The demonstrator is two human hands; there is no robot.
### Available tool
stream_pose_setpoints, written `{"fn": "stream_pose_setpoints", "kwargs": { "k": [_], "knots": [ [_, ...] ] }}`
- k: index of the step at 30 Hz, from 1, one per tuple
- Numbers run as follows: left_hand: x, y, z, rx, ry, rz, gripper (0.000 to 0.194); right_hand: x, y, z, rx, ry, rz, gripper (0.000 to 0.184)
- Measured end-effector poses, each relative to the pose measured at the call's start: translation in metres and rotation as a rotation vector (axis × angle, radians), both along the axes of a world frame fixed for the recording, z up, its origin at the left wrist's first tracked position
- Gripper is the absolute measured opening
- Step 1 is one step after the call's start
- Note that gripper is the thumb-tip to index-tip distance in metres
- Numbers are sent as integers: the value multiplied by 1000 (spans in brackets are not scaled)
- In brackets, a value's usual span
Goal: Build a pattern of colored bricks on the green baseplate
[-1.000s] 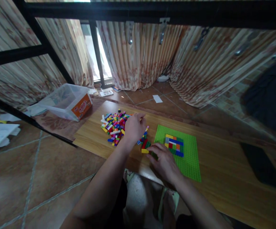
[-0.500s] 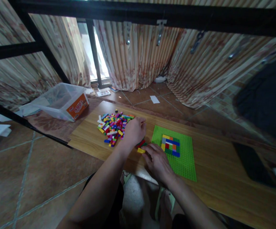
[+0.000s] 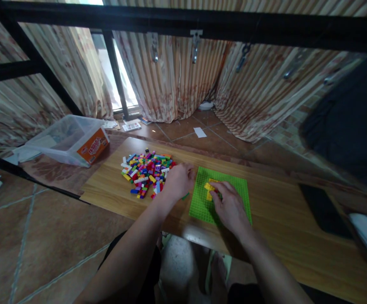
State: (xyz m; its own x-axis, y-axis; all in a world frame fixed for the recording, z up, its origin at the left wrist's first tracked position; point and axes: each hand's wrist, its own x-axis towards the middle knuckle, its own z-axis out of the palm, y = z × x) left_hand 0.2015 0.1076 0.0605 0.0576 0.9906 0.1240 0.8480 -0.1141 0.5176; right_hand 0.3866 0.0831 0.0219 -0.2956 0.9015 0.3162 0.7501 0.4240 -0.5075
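The yellow brick [image 3: 207, 186] is at the fingertips of your right hand [image 3: 230, 203], pinched by thumb and fingers, palm down above the green baseplate [image 3: 201, 207]. Your left hand [image 3: 177, 181] curls right of the brick pile [image 3: 145, 172]; its grip cannot be told.

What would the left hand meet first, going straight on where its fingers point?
Likely the green board, near its left edge; the left hand might pass above, since its height is unclear.

Right hand [image 3: 230, 205], carrying a yellow brick [image 3: 207, 186]: shifted from the left edge of the green baseplate [image 3: 199, 209] to right of frame centre, now largely covering the brick panel [image 3: 209, 196].
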Motion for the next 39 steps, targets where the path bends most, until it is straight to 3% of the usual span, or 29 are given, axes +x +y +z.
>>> {"fn": "stream_pose_setpoints", "kwargs": {
  "k": [7, 11, 15, 20, 39],
  "knots": [
    [22, -5, -11, -93, 3, -197, 24, 42, 19, 5, -42, -25, -313, 35],
    [35, -10, -21, -157, -55, -274, 39, 65, 25, 1, -109, -85, -389, 40],
    [45, -14, -27, -217, -33, -289, 58, 71, 27, -7, -166, -107, -365, 40],
    [50, -14, -27, -245, -13, -294, 66, 65, 28, -13, -193, -58, -291, 39],
    [50, -17, -22, -260, -6, -303, 54, 72, 45, -25, -329, 156, -187, 36]
  ]
}}
